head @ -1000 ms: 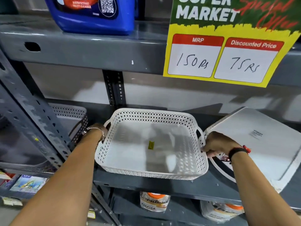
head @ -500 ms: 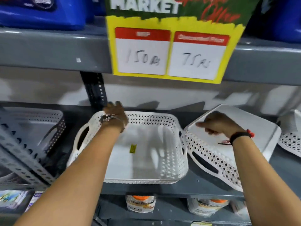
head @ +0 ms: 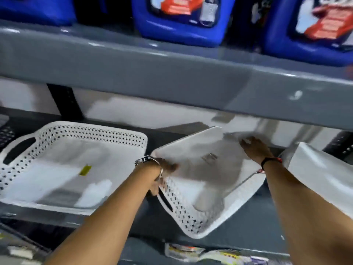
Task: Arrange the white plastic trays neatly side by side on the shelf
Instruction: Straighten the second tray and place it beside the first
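A white perforated tray (head: 91,129) sits flat and upright on the left of the grey shelf (head: 38,217), with a yellow sticker inside. To its right a second white tray (head: 206,169) is tilted, its flat underside with a small label facing up and its perforated handle wall toward me. My left hand (head: 164,173) grips that tray's near-left corner. My right hand (head: 254,150) presses on its far right edge. A third white tray (head: 315,169) shows at the right edge, partly behind my right forearm. The frame is blurred.
An upper grey shelf (head: 152,73) hangs close above and carries blue jugs (head: 181,22). A dark perforated upright (head: 63,104) stands behind the left tray. Packaged goods (head: 191,251) lie on the shelf below.
The view has swung right. My left hand left the flat tray and took the tilted tray's near-left corner. My right hand slid toward that tray's far right edge.
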The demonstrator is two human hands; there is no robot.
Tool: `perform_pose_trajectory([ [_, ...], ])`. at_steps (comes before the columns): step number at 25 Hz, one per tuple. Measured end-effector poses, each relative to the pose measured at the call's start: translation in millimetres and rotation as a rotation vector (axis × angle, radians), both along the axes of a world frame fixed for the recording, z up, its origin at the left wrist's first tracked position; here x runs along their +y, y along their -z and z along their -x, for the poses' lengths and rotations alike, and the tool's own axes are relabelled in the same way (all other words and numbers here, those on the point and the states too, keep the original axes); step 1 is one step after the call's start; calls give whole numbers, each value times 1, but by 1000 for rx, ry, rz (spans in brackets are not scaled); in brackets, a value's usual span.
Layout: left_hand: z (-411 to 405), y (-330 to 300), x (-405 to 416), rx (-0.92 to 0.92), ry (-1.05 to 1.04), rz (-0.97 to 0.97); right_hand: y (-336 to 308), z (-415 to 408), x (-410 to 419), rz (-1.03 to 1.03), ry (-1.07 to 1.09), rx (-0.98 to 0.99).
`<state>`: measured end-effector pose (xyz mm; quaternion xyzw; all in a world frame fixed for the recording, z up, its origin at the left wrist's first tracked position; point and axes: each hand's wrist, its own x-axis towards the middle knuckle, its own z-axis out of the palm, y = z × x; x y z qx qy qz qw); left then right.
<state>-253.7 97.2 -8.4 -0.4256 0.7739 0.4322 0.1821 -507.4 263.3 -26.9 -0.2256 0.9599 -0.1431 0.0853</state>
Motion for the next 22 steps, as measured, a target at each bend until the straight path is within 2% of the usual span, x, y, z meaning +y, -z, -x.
perform_pose_trajectory([
  [2,-1,11,11,-56,35,14,8,10,10,-19,-110,-103],
  [4,0,26,12,-95,-20,-148,12,13,16,112,-140,-196],
  [7,2,36,14,34,-396,-434,19,22,26,205,-78,-318],
  [9,6,42,13,111,-471,-442,23,24,30,309,-12,-430],
  [11,9,35,9,152,-465,-388,17,22,34,520,24,-541],
  [13,12,19,1,375,-572,-479,1,17,43,740,43,-613],
  [16,14,-14,-16,693,-865,-562,-32,14,70,975,29,-807],
  [18,10,-26,-26,855,-872,-670,-50,7,92,1169,-14,-945],
  [20,5,-32,-26,905,-797,-748,-49,0,101,1152,-30,-883],
  [22,0,-26,-23,694,-724,-583,-43,-13,110,894,38,-790],
])
